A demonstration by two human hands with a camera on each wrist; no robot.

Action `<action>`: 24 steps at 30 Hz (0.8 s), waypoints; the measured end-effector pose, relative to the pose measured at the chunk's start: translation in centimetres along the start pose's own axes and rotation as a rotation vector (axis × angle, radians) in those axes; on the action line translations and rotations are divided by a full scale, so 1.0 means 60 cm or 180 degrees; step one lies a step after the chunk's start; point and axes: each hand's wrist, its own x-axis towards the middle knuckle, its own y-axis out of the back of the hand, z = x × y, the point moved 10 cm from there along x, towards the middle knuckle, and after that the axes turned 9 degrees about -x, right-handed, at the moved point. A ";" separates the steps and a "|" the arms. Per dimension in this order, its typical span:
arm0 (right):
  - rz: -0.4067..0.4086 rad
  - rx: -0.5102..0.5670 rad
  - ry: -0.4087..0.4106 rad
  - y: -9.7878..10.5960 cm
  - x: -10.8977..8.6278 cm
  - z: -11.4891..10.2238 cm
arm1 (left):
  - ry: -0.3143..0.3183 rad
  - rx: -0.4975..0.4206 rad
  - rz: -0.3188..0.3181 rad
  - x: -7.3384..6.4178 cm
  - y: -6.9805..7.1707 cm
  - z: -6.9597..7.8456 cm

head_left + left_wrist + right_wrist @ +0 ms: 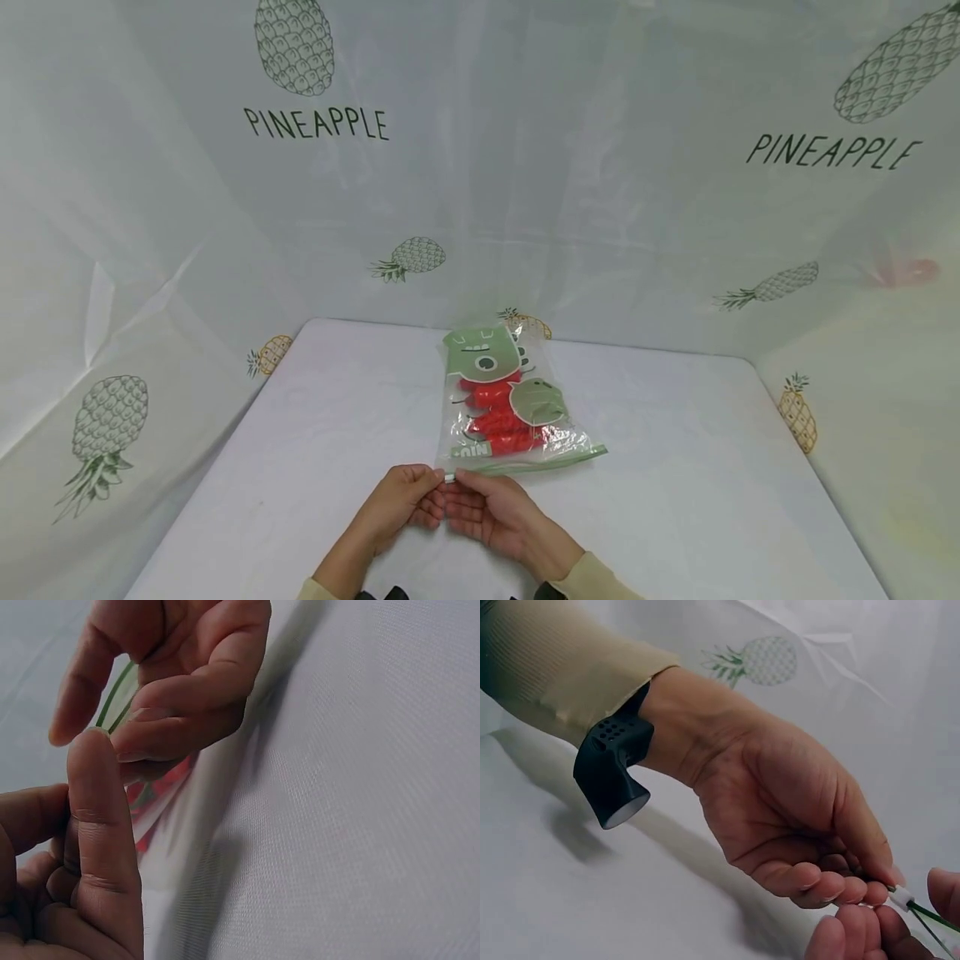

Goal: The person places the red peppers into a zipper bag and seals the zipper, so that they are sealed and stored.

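Observation:
A clear plastic slider zip bag (465, 400) with green cartoon prints and red contents inside lies on the table, its green-edged mouth toward me. At its near left corner is a small white slider (449, 478), also visible in the right wrist view between the two hands. My right hand (495, 512) pinches this slider with thumb and fingertips, its other fingers curled. Close beside it, my left hand (405, 504) holds the bag's edge at that corner between thumb and index finger. Green strips (928, 915) run apart from the slider. Fingers partly hide the left grip.
The white-covered table (675, 467) spreads out on both sides of the bag. A pale curtain (562, 167) printed with pineapples hangs behind and along both sides. A dark camera mount (611, 769) is strapped at the right wrist, below a beige sleeve (562, 671).

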 end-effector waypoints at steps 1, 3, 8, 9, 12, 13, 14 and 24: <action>0.0028 0.0016 -0.0005 0.000 0.001 0.001 | -0.0001 0.0011 -0.0001 -0.001 -0.001 0.001; 0.0082 0.0038 -0.0007 0.000 0.002 0.003 | -0.0008 0.0033 -0.0007 -0.002 -0.003 0.002; 0.0238 0.0046 -0.0003 0.003 0.004 0.006 | -0.0014 0.0049 -0.0006 -0.004 -0.004 0.002; 0.0273 0.0041 -0.0002 0.004 0.005 0.006 | -0.0018 0.0047 -0.0003 -0.004 -0.004 0.002; 0.0364 -0.0004 0.0000 0.007 0.007 0.008 | -0.0029 0.0045 0.0003 -0.004 -0.004 0.001; 0.0389 -0.0023 0.0001 0.009 0.008 0.008 | -0.0033 0.0044 0.0001 -0.004 -0.004 0.001; 0.0411 -0.0036 0.0000 0.010 0.008 0.009 | -0.0036 0.0045 0.0000 -0.003 -0.004 0.000; 0.0560 -0.0046 -0.0019 0.018 0.011 0.015 | -0.0100 0.0035 0.0069 0.000 -0.006 0.000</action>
